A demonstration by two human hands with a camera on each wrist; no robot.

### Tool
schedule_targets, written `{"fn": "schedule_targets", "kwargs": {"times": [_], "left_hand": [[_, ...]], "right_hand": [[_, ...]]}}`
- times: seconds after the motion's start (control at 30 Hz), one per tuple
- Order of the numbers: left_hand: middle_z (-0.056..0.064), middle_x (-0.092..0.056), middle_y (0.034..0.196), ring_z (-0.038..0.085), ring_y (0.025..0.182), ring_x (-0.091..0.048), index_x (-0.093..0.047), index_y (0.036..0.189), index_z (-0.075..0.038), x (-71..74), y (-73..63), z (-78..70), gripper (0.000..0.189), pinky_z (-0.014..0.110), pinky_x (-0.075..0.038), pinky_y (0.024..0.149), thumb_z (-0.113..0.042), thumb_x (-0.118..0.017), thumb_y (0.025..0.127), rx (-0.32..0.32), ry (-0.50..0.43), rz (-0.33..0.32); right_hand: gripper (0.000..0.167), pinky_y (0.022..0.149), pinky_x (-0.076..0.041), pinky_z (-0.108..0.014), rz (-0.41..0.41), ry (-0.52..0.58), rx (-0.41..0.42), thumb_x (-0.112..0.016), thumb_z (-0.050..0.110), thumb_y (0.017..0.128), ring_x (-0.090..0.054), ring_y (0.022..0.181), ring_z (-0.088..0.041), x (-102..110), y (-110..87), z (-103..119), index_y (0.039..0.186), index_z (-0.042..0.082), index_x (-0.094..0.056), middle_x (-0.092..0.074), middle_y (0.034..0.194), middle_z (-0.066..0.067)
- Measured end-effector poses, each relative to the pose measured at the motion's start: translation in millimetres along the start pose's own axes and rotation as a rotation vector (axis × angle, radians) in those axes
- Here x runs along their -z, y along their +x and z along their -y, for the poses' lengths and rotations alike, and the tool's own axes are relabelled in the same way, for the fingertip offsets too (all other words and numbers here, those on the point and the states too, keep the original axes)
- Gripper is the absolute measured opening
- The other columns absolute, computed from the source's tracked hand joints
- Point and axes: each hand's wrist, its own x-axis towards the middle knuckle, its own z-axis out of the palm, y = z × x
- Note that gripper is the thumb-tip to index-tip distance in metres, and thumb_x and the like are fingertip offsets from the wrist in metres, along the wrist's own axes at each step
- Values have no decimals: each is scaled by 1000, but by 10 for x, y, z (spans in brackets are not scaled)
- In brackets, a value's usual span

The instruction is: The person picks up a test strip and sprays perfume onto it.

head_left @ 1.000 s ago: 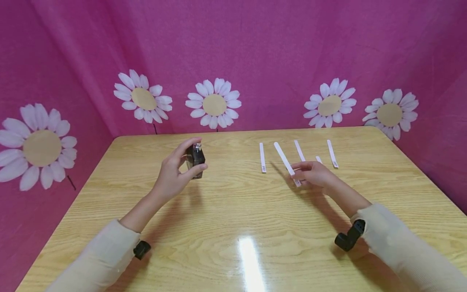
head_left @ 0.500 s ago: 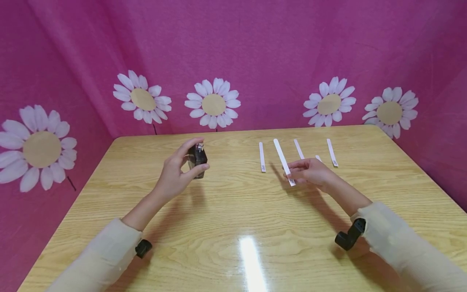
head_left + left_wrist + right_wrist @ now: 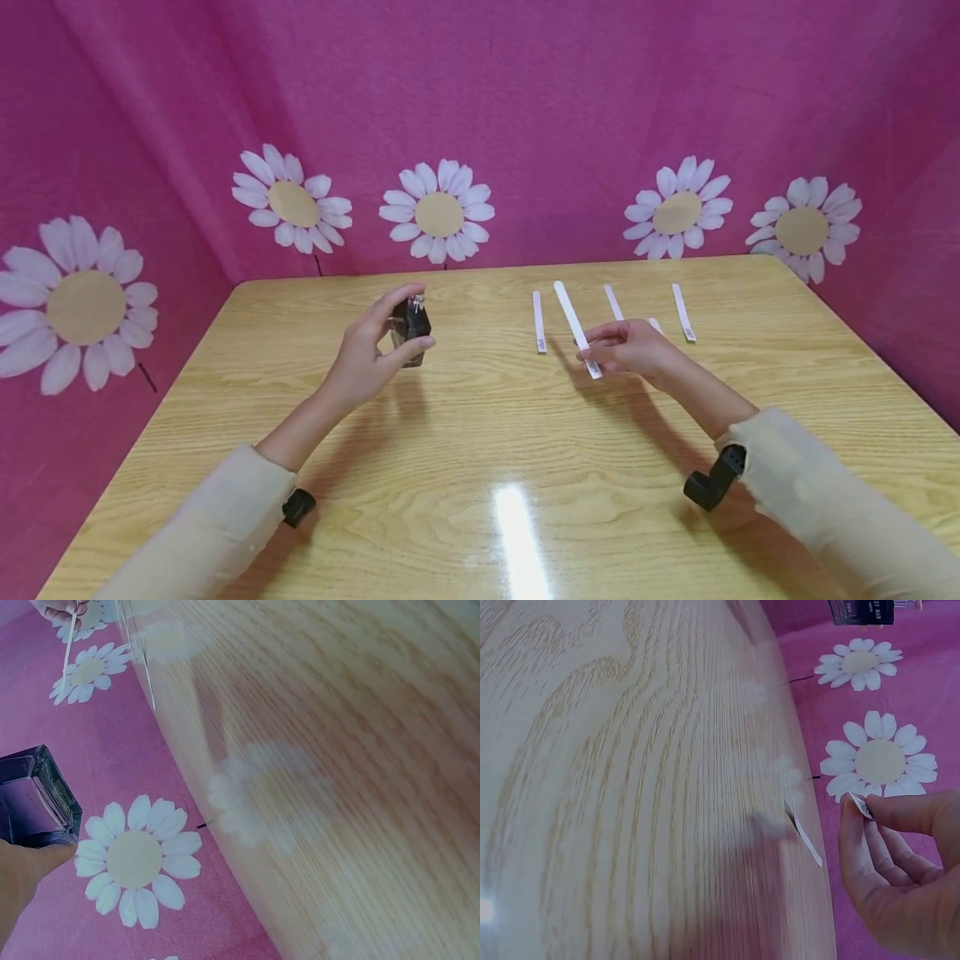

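Observation:
My left hand point(image 3: 360, 358) holds a dark glass perfume bottle point(image 3: 417, 327) above the table, the index finger over the silver spray top and the thumb low on the bottle. In the left wrist view the bottle point(image 3: 37, 799) shows tinted see-through glass. Between thumb and fingers, my right hand point(image 3: 637, 346) pinches a white paper test strip point(image 3: 569, 313) close to its printed end. The strip slants up and away, its far end pointing left. A gap of table separates bottle and strip. From the right wrist, the pinched strip point(image 3: 861, 805) appears nearly end-on.
On the wooden table point(image 3: 420, 517) lie more white strips: one point(image 3: 539, 322) left of my right hand, one point(image 3: 613, 302) behind it, one point(image 3: 683, 313) farther right, and another point(image 3: 656, 325) mostly hidden by the hand. A pink curtain point(image 3: 540, 125) with daisies hangs behind the table.
My right hand has shifted left and slightly away with the strip, whose printed end now shows more below the fingers. My left hand and the bottle have drifted slightly right.

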Motion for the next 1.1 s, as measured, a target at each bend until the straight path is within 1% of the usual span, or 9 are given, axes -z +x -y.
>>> {"fn": "schedule_targets", "kwargs": {"times": [0.1, 0.23, 0.4, 0.5, 0.7, 0.8, 0.97, 1.1], "left_hand": [[9, -51, 141, 26, 115, -54, -45, 141, -18, -4, -2, 6, 63, 53, -48, 100, -13, -73, 85, 6, 1, 7], [9, -51, 142, 25, 114, -54, -45, 141, -19, -15, -3, 19, 61, 52, -50, 98, -14, -72, 86, 13, 1, 14], [8, -51, 141, 23, 112, -53, -45, 141, -19, -31, -10, 31, 60, 50, -53, 92, -15, -71, 87, 22, 14, 28], [8, -51, 142, 23, 112, -53, -45, 141, -18, -40, -12, 35, 60, 49, -53, 90, -15, -71, 87, 17, 15, 34], [7, -49, 144, 25, 117, -53, -44, 142, -19, -60, -12, 47, 61, 52, -52, 95, -15, -70, 87, 15, 4, 50], [8, -49, 144, 25, 120, -53, -44, 142, -19, -66, -9, 39, 61, 53, -50, 97, -15, -70, 87, 12, 5, 54], [8, -50, 143, 25, 119, -53, -44, 142, -20, -72, -6, 25, 61, 52, -52, 94, -16, -71, 87, 3, 14, 56], [8, -50, 143, 25, 116, -53, -44, 142, -19, -78, -4, 21, 61, 50, -53, 90, -17, -71, 87, 2, 24, 60]], "right_hand": [[49, 71, -54, -16, 8, -1, -1, -63, 12, 91, -65, 75, 3, -12, 5, 20, 131, -10, -47, -71, 81, 17], [50, 73, -57, -19, 4, -7, 9, -66, 11, 89, -67, 74, 0, -33, 6, 48, 130, -12, -49, -74, 84, 9], [48, 74, -59, -25, 1, -21, 25, -67, 7, 87, -70, 70, -4, -58, -3, 93, 127, -15, -51, -76, 83, 1], [47, 74, -60, -27, -1, -34, 31, -67, 6, 87, -70, 69, -4, -76, -10, 125, 126, -15, -53, -76, 82, 0], [44, 71, -60, -25, -5, -49, 50, -68, 4, 86, -69, 68, -4, -119, -26, 196, 124, -14, -55, -76, 84, -3], [45, 69, -59, -24, -8, -35, 52, -68, 1, 85, -69, 67, -4, -135, -25, 219, 124, -15, -55, -76, 81, -1], [44, 66, -59, -23, -10, -15, 47, -68, -3, 84, -69, 66, -5, -155, -33, 256, 124, -16, -54, -74, 76, 2], [43, 67, -59, -24, -13, -24, 41, -68, -2, 84, -69, 65, -4, -160, -42, 284, 123, -16, -55, -75, 77, 1]]}}
